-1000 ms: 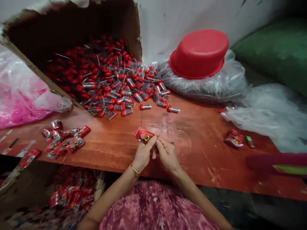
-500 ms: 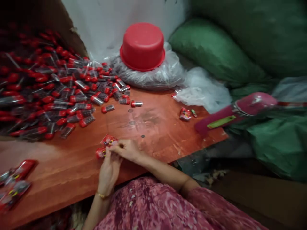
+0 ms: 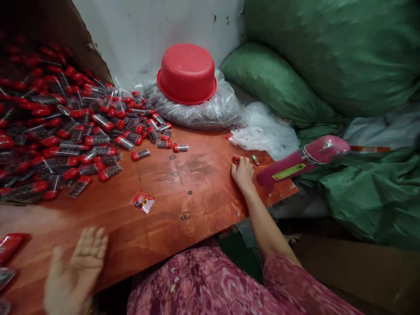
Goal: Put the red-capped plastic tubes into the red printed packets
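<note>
My left hand (image 3: 77,269) is over the near left of the table, palm up with the fingers spread, holding nothing. At the far right of the table, my right hand (image 3: 243,175) has its fingers curled down over a small stack of red printed labels (image 3: 235,160), mostly hidden by the fingers. One red printed label (image 3: 143,201) lies flat between the two hands. Close to the left hand, at the frame's left edge, are filled red packs (image 3: 11,247), partly cut off.
Clear tubes with red caps (image 3: 95,140) and dark contents are heaped at left. A red basin (image 3: 187,72) sits upside down on a clear plastic bag (image 3: 203,118). A pink flask (image 3: 300,159) lies near the right edge by a small green piece (image 3: 255,160). Green sacks (image 3: 272,83) stand behind.
My hands, together over red printed labels before, have parted. The left went left and opened; the right reached right to the label stack. One label stays on the table. The view shifted slightly.
</note>
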Demonstrator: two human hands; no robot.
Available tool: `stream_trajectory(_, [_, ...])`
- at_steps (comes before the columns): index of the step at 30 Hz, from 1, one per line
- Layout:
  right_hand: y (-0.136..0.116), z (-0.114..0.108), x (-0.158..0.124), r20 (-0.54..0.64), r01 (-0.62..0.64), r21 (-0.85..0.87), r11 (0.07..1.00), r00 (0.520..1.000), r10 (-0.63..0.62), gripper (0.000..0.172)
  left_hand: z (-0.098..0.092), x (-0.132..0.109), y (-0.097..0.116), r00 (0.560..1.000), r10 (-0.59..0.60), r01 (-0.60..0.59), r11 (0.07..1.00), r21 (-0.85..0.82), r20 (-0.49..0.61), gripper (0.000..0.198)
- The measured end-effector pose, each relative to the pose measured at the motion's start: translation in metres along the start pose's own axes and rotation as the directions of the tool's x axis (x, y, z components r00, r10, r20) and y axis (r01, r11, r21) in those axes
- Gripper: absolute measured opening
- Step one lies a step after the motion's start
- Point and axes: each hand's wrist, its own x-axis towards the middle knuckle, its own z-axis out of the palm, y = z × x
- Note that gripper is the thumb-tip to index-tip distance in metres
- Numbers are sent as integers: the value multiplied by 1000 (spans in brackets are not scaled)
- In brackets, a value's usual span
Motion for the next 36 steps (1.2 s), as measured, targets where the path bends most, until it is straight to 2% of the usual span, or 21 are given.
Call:
stream_trajectory(2, [-3,5,-18,-29,196,140,970,981,-194,31,36,-11,-20,999,-28,34,983,179,-34,32])
stream_trajectory(4, [-15,8,-41,-110,383,293,876,924,-367,28,73,-22,-41,996,-51,16,922,388,79,31])
stream_trajectory(6, [-35,7,-66,-199,532,393,750,845,-495,30,107,-31,-61,968,-124,-5,857,515,216,41])
stream_trajectory(9, [-70,1,-101,-261,651,485,583,745,-615,34,146,-29,-88,945,-105,-72,858,509,310,43])
stream_trajectory(10, [-80,-1,-110,-269,670,511,538,720,-640,35,155,-25,-95,931,-104,-88,866,492,350,41])
stream_trajectory(12, [-95,-5,-122,-265,687,570,451,673,-690,37,163,-14,-102,901,-6,-220,855,469,433,29])
stream_trajectory(15, [-106,-11,-123,-183,670,649,360,597,-781,34,158,1,-101,867,176,-437,718,541,466,16])
stream_trajectory(17, [-109,-14,-117,-100,671,649,358,541,-835,29,150,5,-95,847,224,-500,647,576,483,16])
stream_trajectory(21, [-118,-25,-105,-12,791,508,340,401,-916,19,139,2,-85,845,249,-509,645,571,472,16])
stream_trajectory(23, [-125,-30,-103,-9,856,420,300,335,-942,18,139,-1,-83,852,271,-505,652,565,449,17])
stream_trajectory(25, [-131,-32,-104,-22,893,366,263,291,-957,19,139,-1,-83,852,303,-511,656,555,426,17])
stream_trajectory(28, [-131,-27,-110,-35,915,324,241,266,-963,22,134,5,-78,856,374,-515,673,531,356,17])
stream_trajectory(30, [-122,-21,-114,-13,926,294,238,253,-967,21,124,14,-65,856,459,-513,701,495,237,20])
stream_trajectory(32, [-106,-15,-116,29,929,275,248,250,-968,21,111,23,-47,827,557,-531,725,440,80,25])
stream_trajectory(34, [-88,-9,-115,61,917,268,296,291,-955,21,99,31,-30,805,593,-540,728,422,7,28])
stream_trajectory(36, [-72,-2,-109,67,887,249,390,386,-920,21,91,36,-20,843,538,-482,738,471,20,29])
